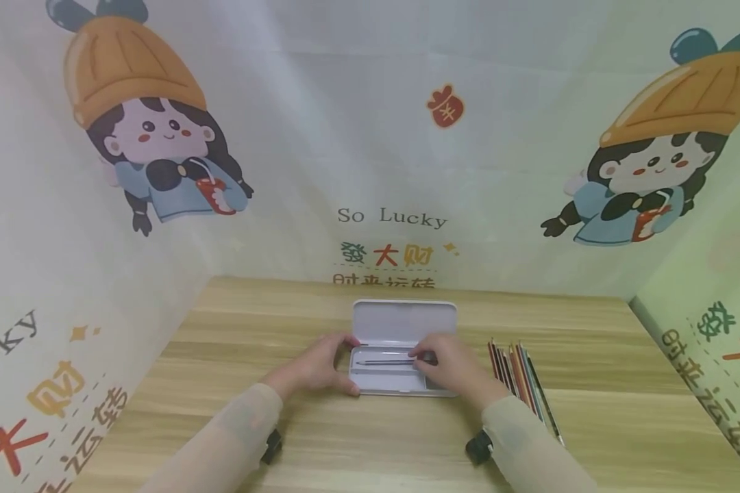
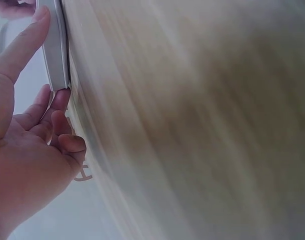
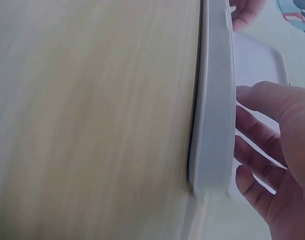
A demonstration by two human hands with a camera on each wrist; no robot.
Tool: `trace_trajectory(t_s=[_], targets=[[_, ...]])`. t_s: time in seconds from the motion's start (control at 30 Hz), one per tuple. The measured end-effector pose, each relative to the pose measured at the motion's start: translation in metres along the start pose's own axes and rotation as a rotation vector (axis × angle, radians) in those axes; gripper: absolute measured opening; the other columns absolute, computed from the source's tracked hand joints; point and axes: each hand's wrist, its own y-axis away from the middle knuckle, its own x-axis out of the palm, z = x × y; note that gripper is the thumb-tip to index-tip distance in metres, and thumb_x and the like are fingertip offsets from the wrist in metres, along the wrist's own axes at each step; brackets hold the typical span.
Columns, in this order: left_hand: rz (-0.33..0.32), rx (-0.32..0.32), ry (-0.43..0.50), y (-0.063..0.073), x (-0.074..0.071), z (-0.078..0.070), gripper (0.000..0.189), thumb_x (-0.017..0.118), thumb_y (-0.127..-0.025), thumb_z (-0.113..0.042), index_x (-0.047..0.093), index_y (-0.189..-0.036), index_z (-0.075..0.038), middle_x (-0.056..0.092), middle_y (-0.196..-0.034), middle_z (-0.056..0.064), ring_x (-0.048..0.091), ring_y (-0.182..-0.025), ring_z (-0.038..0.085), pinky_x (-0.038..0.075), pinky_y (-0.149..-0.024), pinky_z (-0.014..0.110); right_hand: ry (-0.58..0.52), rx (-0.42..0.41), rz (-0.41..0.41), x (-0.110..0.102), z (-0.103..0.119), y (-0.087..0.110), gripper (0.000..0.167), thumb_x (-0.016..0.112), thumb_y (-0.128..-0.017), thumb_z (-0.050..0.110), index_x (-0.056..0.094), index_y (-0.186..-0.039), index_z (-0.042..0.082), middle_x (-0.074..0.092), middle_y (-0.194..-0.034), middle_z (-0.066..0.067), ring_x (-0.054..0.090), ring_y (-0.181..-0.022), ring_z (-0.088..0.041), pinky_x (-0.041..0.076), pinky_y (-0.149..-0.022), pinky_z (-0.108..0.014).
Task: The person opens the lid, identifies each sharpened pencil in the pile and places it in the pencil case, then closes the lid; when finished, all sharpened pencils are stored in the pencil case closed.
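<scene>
A pale, hinged pencil case [image 1: 385, 382] lies on the wooden table with its lid [image 1: 403, 322] raised at the back. My left hand [image 1: 317, 366] grips its left end, thumb at the front corner and fingers toward the back; in the left wrist view the fingertips [image 2: 62, 97] touch the case's end wall. A dark pencil [image 1: 382, 362] lies lengthwise over the back compartment, its point to the left. My right hand [image 1: 450, 363] reaches over the case's right half and pinches the pencil near its right end. In the right wrist view the case wall [image 3: 215, 110] hides the pencil.
Several coloured pencils [image 1: 514, 373] lie in a loose bundle on the table [image 1: 623, 370] right of the case, partly behind my right forearm. A printed cloth [image 1: 395, 157] with cartoon figures hangs behind and at both sides of the table.
</scene>
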Motion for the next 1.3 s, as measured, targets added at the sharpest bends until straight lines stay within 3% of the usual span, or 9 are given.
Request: trace_trajectory(t_s=[0.33, 0.67, 0.83, 1.0, 1.17, 1.3], targets=[[-0.007, 0.003, -0.013, 0.001, 0.0, 0.003, 0.084, 0.099, -0.062, -0.025, 0.058, -0.132, -0.004, 0.063, -0.131, 0.013, 0.052, -0.127, 0.032, 0.04, -0.116, 0.054, -0.044, 0.107, -0.025, -0.024, -0.008, 0.029, 0.016, 0.076, -0.091, 0.018, 0.079, -0.107, 0.018, 0.073, -0.099, 0.007, 0.063, -0.083, -0.007, 0.054, -0.074, -0.025], [-0.018, -0.02, -0.009, 0.002, -0.005, -0.002, 0.086, 0.1, -0.06, -0.024, 0.059, -0.133, -0.006, 0.063, -0.133, 0.012, 0.053, -0.128, 0.033, 0.04, -0.116, 0.054, -0.029, 0.184, -0.039, -0.038, -0.022, 0.047, 0.018, 0.076, -0.091, 0.018, 0.079, -0.109, 0.02, 0.076, -0.106, 0.002, 0.064, -0.085, -0.007, 0.056, -0.076, -0.03], [-0.005, -0.016, -0.008, 0.001, -0.004, -0.003, 0.086, 0.1, -0.06, -0.025, 0.059, -0.134, -0.006, 0.062, -0.133, 0.012, 0.053, -0.127, 0.033, 0.04, -0.117, 0.054, -0.049, 0.225, -0.063, -0.047, -0.03, 0.06, 0.014, 0.077, -0.092, 0.022, 0.079, -0.105, 0.017, 0.075, -0.098, 0.003, 0.061, -0.079, -0.006, 0.053, -0.07, -0.026], [-0.008, -0.02, 0.005, 0.001, 0.0, -0.002, 0.086, 0.1, -0.061, -0.025, 0.058, -0.133, -0.005, 0.062, -0.132, 0.013, 0.052, -0.129, 0.033, 0.039, -0.117, 0.054, -0.048, 0.215, -0.072, -0.052, -0.037, 0.069, 0.016, 0.078, -0.092, 0.02, 0.078, -0.106, 0.014, 0.071, -0.089, 0.007, 0.058, -0.074, -0.003, 0.051, -0.066, -0.022], [-0.019, -0.001, -0.009, 0.0, 0.002, 0.001, 0.086, 0.1, -0.061, -0.026, 0.058, -0.132, -0.004, 0.063, -0.13, 0.013, 0.052, -0.127, 0.033, 0.04, -0.116, 0.055, -0.005, 0.197, -0.094, -0.058, -0.041, 0.076, 0.016, 0.078, -0.091, 0.018, 0.079, -0.107, 0.015, 0.076, -0.099, 0.004, 0.069, -0.089, -0.014, 0.06, -0.084, -0.04], [-0.018, 0.009, -0.014, 0.0, 0.002, 0.003, 0.085, 0.1, -0.061, -0.027, 0.058, -0.131, -0.005, 0.063, -0.129, 0.011, 0.052, -0.125, 0.032, 0.041, -0.115, 0.054, 0.004, 0.203, -0.109, -0.062, -0.045, 0.081, 0.016, 0.078, -0.092, 0.018, 0.079, -0.107, 0.014, 0.078, -0.11, -0.006, 0.072, -0.105, -0.029, 0.057, -0.097, -0.054]])
